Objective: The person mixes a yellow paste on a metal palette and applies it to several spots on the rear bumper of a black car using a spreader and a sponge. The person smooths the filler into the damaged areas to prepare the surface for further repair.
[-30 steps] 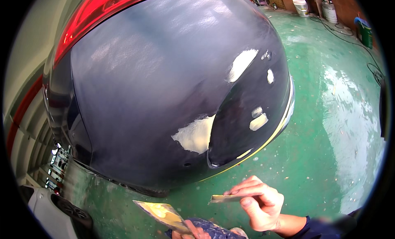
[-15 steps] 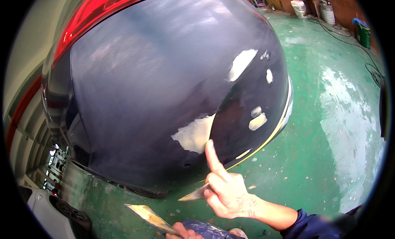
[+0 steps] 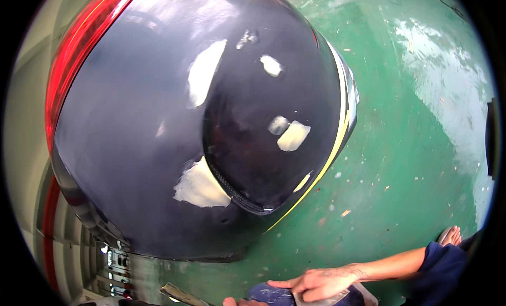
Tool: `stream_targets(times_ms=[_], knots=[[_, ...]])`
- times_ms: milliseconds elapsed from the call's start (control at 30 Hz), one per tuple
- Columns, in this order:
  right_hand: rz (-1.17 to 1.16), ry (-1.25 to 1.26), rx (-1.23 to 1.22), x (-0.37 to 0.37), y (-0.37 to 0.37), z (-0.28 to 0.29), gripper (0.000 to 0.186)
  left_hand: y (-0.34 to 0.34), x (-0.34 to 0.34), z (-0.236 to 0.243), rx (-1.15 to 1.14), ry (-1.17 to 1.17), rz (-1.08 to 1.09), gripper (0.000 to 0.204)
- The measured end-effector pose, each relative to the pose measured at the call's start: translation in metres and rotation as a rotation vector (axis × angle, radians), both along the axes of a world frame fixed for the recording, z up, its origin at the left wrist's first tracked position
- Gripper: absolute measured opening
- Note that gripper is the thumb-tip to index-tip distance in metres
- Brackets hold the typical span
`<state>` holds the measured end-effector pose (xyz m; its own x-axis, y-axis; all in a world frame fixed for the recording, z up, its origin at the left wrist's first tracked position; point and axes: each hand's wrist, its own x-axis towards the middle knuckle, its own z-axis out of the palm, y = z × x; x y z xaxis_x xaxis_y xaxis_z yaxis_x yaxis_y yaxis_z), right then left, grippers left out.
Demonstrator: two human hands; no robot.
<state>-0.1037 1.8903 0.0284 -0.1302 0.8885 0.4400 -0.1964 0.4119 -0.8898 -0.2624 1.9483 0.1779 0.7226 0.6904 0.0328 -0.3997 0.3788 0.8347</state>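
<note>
A dark car bumper (image 3: 132, 127) fills the middle, with several cream filler patches on it. The large lower patch (image 3: 200, 186) borders a curved recess edge. At the lower edge, my right hand (image 3: 320, 283) is closed around a flat putty knife (image 3: 337, 298), its index finger stretched out to the left over my blue trouser leg (image 3: 268, 294). Only the knuckles of my left hand (image 3: 243, 302) show, gripping a second flat putty knife (image 3: 182, 294) whose blade points up and left. Neither hand touches the bumper.
A red tail light (image 3: 79, 63) curves along the upper left. Yellow edging (image 3: 329, 161) runs down the bumper's right side. Beyond lies a green floor (image 3: 390, 148) with a pale worn patch (image 3: 445, 90) and small scraps. A foot (image 3: 450, 236) stands at the lower right.
My right hand has left the lower filler patch and dropped to the lower edge. My left hand and its knife are lower. The view has shifted toward the bumper's recess.
</note>
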Motion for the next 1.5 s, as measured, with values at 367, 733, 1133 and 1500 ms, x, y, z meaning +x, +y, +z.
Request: stream_targets(times_ms=[367,733,1133,1500], knots=[[-1.051,-0.631,0.537,0.098,-0.015,0.072,0.021,0.002,0.012,-0.006,0.037,-0.01,-0.003,0.049],[-1.479,-1.263,0.529,0.154,-0.011,0.158,0.024,0.005,0.011,0.007,0.084,0.076,-0.07,0.045],[-1.225,-1.463,0.428,0.129,0.008,0.089,0.021,0.025,-0.007,0.002,-0.118,0.06,-0.236,0.044],[-1.249,-0.065,0.439,0.06,-0.014,0.074,0.013,0.039,-0.007,-0.008,-0.1,0.202,-0.571,0.048]])
